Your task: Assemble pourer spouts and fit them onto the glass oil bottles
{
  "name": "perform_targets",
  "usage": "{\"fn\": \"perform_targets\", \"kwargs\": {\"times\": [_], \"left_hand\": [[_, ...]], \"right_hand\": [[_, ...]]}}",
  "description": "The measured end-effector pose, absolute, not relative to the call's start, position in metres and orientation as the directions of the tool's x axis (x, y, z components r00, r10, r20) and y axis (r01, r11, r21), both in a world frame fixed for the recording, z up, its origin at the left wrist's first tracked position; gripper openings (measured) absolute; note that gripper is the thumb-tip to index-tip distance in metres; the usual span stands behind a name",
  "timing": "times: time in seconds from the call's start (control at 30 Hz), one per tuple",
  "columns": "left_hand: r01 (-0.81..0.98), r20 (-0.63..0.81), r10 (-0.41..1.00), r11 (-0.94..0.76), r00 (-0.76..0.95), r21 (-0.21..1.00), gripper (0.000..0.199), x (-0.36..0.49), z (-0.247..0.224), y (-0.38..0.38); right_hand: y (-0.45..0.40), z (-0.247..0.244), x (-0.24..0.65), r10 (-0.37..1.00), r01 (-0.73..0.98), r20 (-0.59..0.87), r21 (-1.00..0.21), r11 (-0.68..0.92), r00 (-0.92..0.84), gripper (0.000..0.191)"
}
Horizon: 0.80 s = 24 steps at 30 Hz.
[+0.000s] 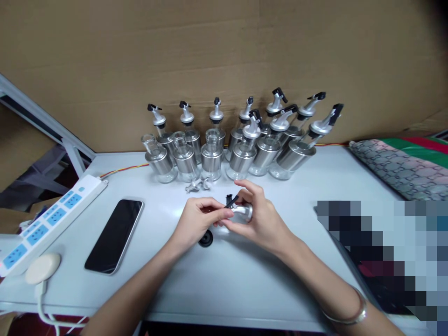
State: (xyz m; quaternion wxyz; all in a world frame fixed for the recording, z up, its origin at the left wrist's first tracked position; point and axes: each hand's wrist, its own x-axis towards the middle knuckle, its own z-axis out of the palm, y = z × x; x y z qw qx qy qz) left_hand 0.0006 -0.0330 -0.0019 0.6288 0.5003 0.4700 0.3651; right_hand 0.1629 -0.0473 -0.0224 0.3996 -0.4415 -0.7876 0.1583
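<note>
Above the middle of the table, my right hand holds a silver pour spout by its wide base, thumb and fingers curled round it. My left hand pinches a small black flip lever at the narrow end of that spout; how far the lever is seated I cannot tell. A round black stopper lies on the table below my left fingers. Beyond my hands lie loose silver spout pieces. Three bottles at the front left, one of them this open-necked glass and steel bottle, have no spout.
Several bottles with spouts and black levers, such as this bottle, stand against the cardboard wall. A phone, a power strip and a white charging puck occupy the left. A patterned cushion-like item lies right, above a blurred-out area.
</note>
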Motion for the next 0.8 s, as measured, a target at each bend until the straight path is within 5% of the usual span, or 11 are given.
{"fn": "perform_targets", "kwargs": {"times": [0.3, 0.53, 0.8], "left_hand": [[0.087, -0.052, 0.932, 0.021, 0.358, 0.996, 0.028, 0.0003, -0.0043, -0.0361], [0.087, -0.048, 0.906, 0.012, 0.421, 0.996, 0.030, -0.0019, -0.0074, -0.0350], [0.129, -0.155, 0.842, 0.102, 0.517, 0.986, 0.028, -0.0082, 0.0016, -0.0366]], "right_hand": [[-0.0453, -0.0217, 0.1651, 0.833, 0.595, 0.473, -0.594, 0.541, -0.286, 0.059], [-0.0464, -0.0183, 0.1655, 0.842, 0.593, 0.434, -0.601, 0.536, -0.321, 0.055], [-0.0499, -0.0184, 0.1669, 0.760, 0.579, 0.512, -0.502, 0.643, -0.400, 0.030]]}}
